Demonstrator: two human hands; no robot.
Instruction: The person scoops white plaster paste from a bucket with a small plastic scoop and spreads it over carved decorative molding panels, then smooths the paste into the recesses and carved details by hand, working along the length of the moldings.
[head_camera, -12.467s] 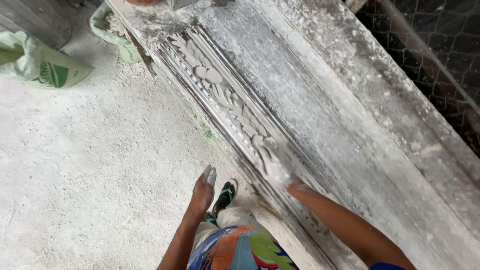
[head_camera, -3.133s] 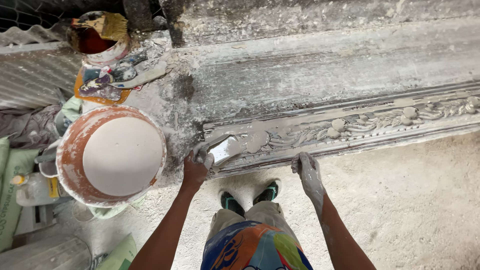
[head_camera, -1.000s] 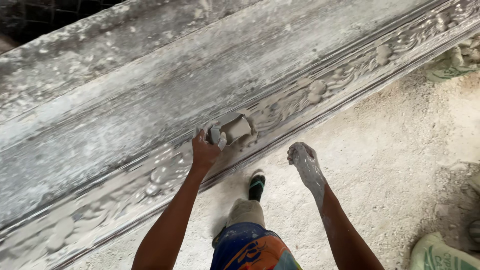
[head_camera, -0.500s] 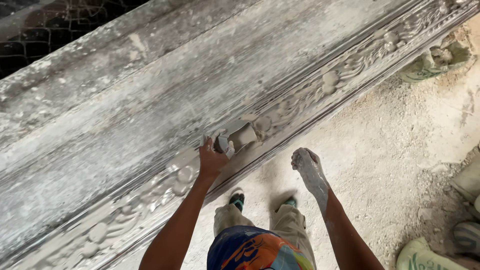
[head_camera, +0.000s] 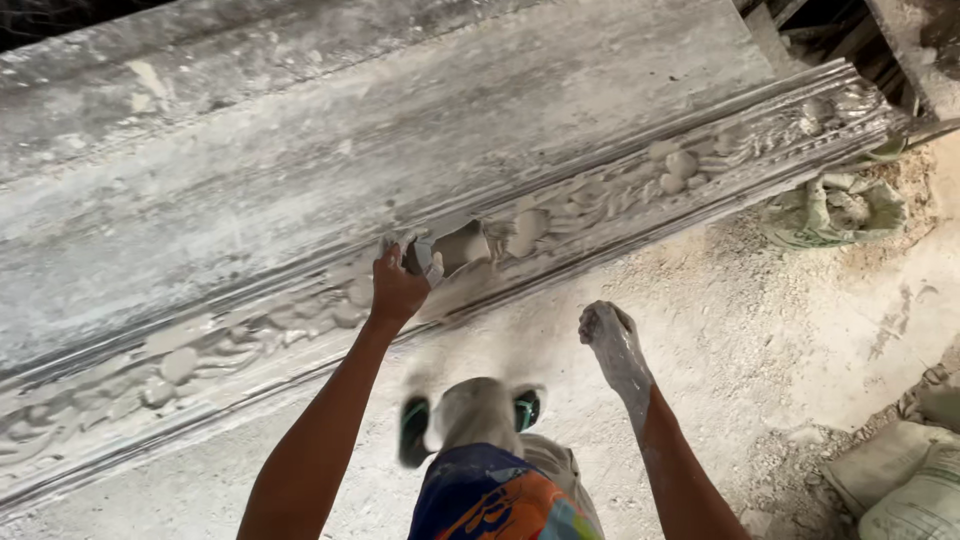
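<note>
Since half a second earlier, you had stepped along and your left hand slid the trowel further down the carved mould, gripping it tight; your right hand hung loosely curled, plaster-coated. Next, press evenly along the relief.

Soft, even daylight, no hard shadows or glare. Dim and dark only in the upper corners. Motion blur on the feet and lower edge; carved moulding fairly sharp. Slight wide-angle stretch toward the edges.
</note>
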